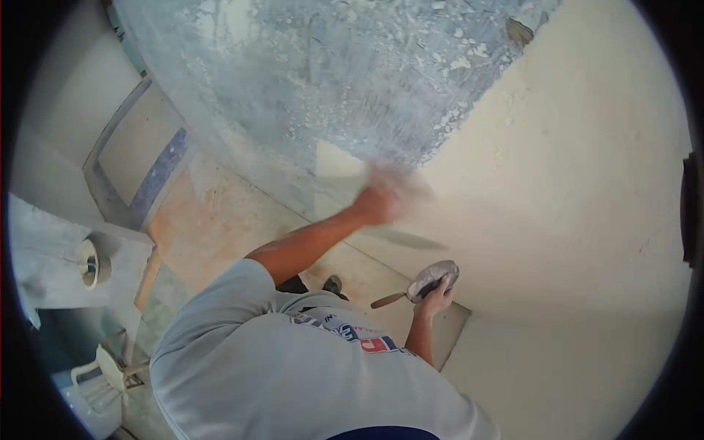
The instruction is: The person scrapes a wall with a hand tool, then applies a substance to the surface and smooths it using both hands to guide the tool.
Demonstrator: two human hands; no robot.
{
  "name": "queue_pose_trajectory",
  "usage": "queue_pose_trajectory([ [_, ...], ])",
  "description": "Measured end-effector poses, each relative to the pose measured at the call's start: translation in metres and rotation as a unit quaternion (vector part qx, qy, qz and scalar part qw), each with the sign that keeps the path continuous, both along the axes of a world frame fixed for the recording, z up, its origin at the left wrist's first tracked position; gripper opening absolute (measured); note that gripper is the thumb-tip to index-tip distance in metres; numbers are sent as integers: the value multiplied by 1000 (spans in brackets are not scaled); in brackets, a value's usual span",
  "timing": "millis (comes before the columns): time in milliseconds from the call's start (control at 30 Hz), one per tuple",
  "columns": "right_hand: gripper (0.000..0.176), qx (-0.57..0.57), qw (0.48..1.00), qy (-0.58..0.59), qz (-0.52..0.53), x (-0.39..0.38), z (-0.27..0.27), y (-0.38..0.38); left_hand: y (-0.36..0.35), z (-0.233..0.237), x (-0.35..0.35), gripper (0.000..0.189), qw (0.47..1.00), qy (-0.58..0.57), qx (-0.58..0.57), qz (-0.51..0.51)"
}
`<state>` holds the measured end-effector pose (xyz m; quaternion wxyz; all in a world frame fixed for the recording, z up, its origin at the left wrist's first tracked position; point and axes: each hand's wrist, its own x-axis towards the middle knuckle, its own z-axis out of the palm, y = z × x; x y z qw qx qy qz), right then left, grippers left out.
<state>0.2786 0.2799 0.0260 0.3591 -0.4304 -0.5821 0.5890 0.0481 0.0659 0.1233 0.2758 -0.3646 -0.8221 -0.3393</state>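
Observation:
My left hand [385,194] is raised in front of the wall, at the border between rough blue-grey surface and smooth cream surface. Motion smears its fingers, so I cannot make out whether it holds anything. Lower down, my right hand [438,299] grips a grey, plaster-smeared bowl [434,281], which appears tilted. A tool with a brown handle [389,300] sticks out from the bowl's left side; its working end is hidden. The wall's rough part [352,73] is flaky and speckled white, while the cream part [557,161] looks smooth. A shadow falls below my left hand.
A white chair [110,367] stands at the lower left, near a round pale container [93,262]. Behind my left arm is a stained, dusty floor [213,213]. A dark shoe [334,284] shows below. A dark object [689,210] sits at the right edge.

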Motion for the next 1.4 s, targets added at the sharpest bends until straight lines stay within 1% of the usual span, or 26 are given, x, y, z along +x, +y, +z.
queue_pose_trajectory([
  [33,35,-21,1000,-1,-15,1,-3,-5,-9,5,21,73,954,-51,-223,-196],
  [133,33,-104,993,-25,41,17,-42,6,-23,-55,42,71,956,-57,-239,-161],
  [167,35,-162,984,-29,73,23,-38,10,-35,-65,62,73,965,-105,-232,-71],
  [200,33,-230,966,40,108,27,-37,11,-49,-76,82,75,962,-155,-222,21],
  [267,34,-370,910,128,138,29,-12,-7,-99,-115,112,71,922,-281,-268,-3],
  [300,34,-376,905,120,160,16,-23,-14,-133,-135,122,65,883,-361,-298,-27],
  [333,33,-395,885,130,208,62,-45,-18,-165,-158,133,59,836,-443,-319,-53],
  [400,32,-431,841,143,293,45,-56,-31,-216,-217,136,51,671,-649,-353,-56],
  [500,31,-474,768,171,396,31,-80,-61,-300,-253,159,50,660,-705,-252,65],
  [567,29,-500,712,196,453,5,-97,-90,-348,-251,168,50,708,-674,-107,182],
  [600,29,-513,679,208,482,-8,-104,-105,-368,-246,170,50,706,-675,-99,190],
  [667,28,-539,611,235,531,-19,-100,-155,-419,-208,181,49,662,-707,30,247],
  [700,28,-540,610,228,534,-32,-107,-178,-438,-221,183,49,658,-710,36,249],
  [767,31,-380,839,-73,382,-61,-78,-259,-484,-258,201,48,664,-684,68,295],
  [867,34,-321,787,-179,496,-83,-99,-328,-555,-267,230,41,751,-577,116,300],
  [933,26,-246,766,-229,548,-92,-58,-381,-595,-247,245,34,674,-613,274,309],
  [967,22,-233,769,-188,565,-99,-54,-393,-613,-228,250,31,633,-609,363,311],
  [1100,18,-266,786,-128,543,-109,-36,-417,-676,-136,266,33,632,-505,483,335],
  [1167,18,-266,765,-166,563,-112,-36,-416,-705,-137,289,33,600,-492,531,341],
  [1200,18,-266,755,-188,569,-111,-42,-414,-716,-171,306,32,504,-332,745,283],
  [1233,19,-253,755,-235,557,-109,-53,-410,-717,-204,320,32,366,-142,897,203],
  [1267,19,-252,753,-239,560,-105,-81,-397,-706,-230,329,23,287,-81,905,304],
  [1300,19,-216,734,-325,556,-103,-113,-380,-709,-244,340,23,283,-77,905,307],
  [1333,19,-176,709,-407,549,-103,-126,-373,-692,-261,368,26,355,-276,829,332],
  [1367,18,62,591,-484,642,-102,-104,-380,-668,-279,402,29,409,-460,712,337],
  [1400,19,131,571,-431,686,-90,-95,-375,-639,-302,450,33,446,-618,560,325],
])
